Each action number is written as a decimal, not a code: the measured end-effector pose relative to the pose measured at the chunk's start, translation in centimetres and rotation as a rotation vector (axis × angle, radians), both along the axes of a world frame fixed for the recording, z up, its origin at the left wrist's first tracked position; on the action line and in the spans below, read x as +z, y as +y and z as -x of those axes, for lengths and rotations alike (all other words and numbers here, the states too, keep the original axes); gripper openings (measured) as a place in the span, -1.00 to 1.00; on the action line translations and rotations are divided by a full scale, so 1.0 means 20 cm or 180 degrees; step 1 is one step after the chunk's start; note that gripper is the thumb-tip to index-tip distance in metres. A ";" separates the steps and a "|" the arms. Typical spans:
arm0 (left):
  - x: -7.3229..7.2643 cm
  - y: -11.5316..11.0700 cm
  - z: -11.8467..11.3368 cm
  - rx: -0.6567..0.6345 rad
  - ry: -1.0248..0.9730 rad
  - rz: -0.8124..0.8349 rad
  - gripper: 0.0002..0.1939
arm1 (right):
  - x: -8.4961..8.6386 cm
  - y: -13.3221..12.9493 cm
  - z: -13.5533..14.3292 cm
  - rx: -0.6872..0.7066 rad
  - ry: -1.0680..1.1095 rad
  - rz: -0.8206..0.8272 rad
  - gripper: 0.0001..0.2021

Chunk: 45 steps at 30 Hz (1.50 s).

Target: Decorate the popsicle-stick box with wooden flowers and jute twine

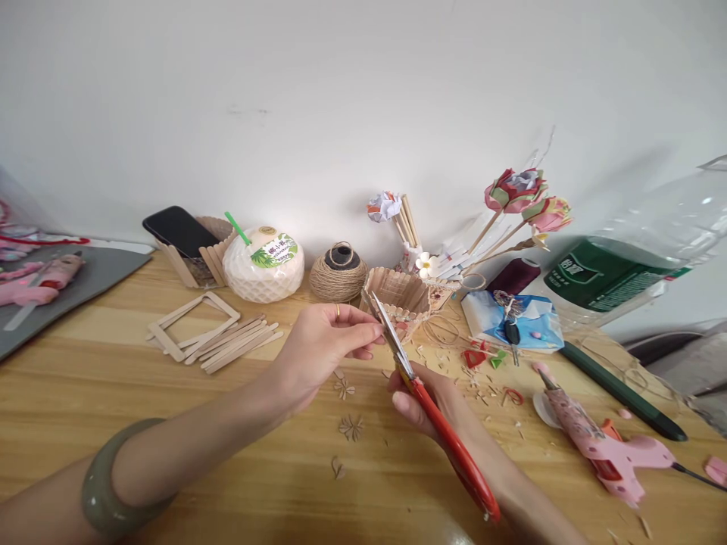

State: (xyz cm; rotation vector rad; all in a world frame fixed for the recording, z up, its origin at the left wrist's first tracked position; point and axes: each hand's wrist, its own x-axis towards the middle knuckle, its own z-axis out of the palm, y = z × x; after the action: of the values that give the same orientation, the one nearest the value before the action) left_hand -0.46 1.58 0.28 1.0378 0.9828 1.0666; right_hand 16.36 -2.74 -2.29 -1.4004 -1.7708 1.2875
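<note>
My left hand (326, 344), with a ring on one finger, is closed in a pinch beside the scissor blades. Whatever lies between its fingertips is too small to make out. My right hand (429, 401) is closed on a pair of red-handled scissors (440, 428), whose blades point up and away from me. Below the hands, two small flower shapes (351, 428) of thin brown loops lie on the table, with a single brown loop (338, 468) nearer me. Just behind the blades stands a craft-stick basket (397, 291), partly hidden by them.
Craft sticks (235, 344), a stick frame (193, 325), a white coconut (264, 265) and a twine ball (338, 276) stand left and behind. Rightward are scraps (482, 390), a tissue pack (514, 322), a pink glue gun (607, 446) and a large bottle (613, 265). A wall rises behind.
</note>
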 end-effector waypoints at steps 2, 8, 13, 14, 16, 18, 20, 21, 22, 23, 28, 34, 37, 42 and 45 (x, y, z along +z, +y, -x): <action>0.00 0.00 0.00 0.0025 -0.0023 0.0005 -0.92 | -0.01 0.00 0.00 -0.0044 -0.0078 -0.0023 -0.53; 0.00 -0.01 0.00 0.0021 -0.0029 -0.0008 -0.92 | -0.01 0.00 0.01 -0.0148 -0.0170 -0.0061 -0.53; 0.00 -0.01 0.00 0.0000 -0.0034 0.0000 -0.92 | -0.01 -0.01 0.02 -0.0253 -0.0176 -0.0027 -0.55; 0.00 -0.01 0.00 -0.0007 -0.0035 0.0005 -0.93 | -0.01 -0.01 0.02 -0.0257 -0.0183 -0.0043 -0.56; 0.00 -0.01 0.00 0.0006 -0.0040 0.0018 -0.93 | -0.01 -0.01 0.02 -0.0270 -0.0209 -0.0055 -0.56; 0.01 -0.01 0.00 0.0023 -0.0041 0.0042 -0.92 | -0.01 -0.01 0.02 -0.0285 -0.0225 -0.0034 -0.56; 0.01 -0.01 0.00 0.0038 -0.0032 0.0060 -0.92 | -0.02 0.00 0.01 -0.0273 -0.0199 -0.0027 -0.56; 0.01 -0.01 0.00 0.0039 -0.0025 0.0064 -0.91 | -0.03 0.00 0.01 -0.0267 -0.0183 -0.0036 -0.56; 0.01 -0.01 0.00 0.0029 -0.0015 0.0066 -0.91 | -0.03 0.00 0.01 -0.0272 -0.0173 -0.0050 -0.56; 0.01 -0.01 0.00 0.0016 -0.0004 0.0064 -0.91 | -0.03 0.00 0.01 -0.0281 -0.0173 -0.0057 -0.57; 0.00 0.00 0.01 -0.0072 0.0060 0.0065 -0.92 | -0.03 0.00 0.01 -0.0355 -0.0288 -0.0019 -0.55; -0.01 0.01 0.01 -0.0082 0.0041 0.0079 -0.92 | -0.02 -0.01 0.02 -0.0366 -0.0354 -0.0035 -0.55; 0.00 0.02 0.01 -0.0086 0.0081 0.0066 -0.92 | -0.01 -0.01 0.02 -0.0385 -0.0386 -0.0026 -0.57; 0.00 0.02 0.02 -0.0169 0.0123 0.0036 -0.92 | -0.02 -0.01 0.02 -0.0456 -0.0309 -0.0028 -0.56; 0.00 0.02 0.03 -0.0211 0.0105 0.0023 -0.90 | -0.03 0.00 0.02 -0.0519 -0.0299 -0.0130 -0.54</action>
State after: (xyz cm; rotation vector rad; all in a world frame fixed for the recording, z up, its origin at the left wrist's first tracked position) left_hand -1.01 1.90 0.23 1.0780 0.9716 0.9936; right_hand 15.95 -2.76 -2.97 -1.5698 -1.6936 1.1111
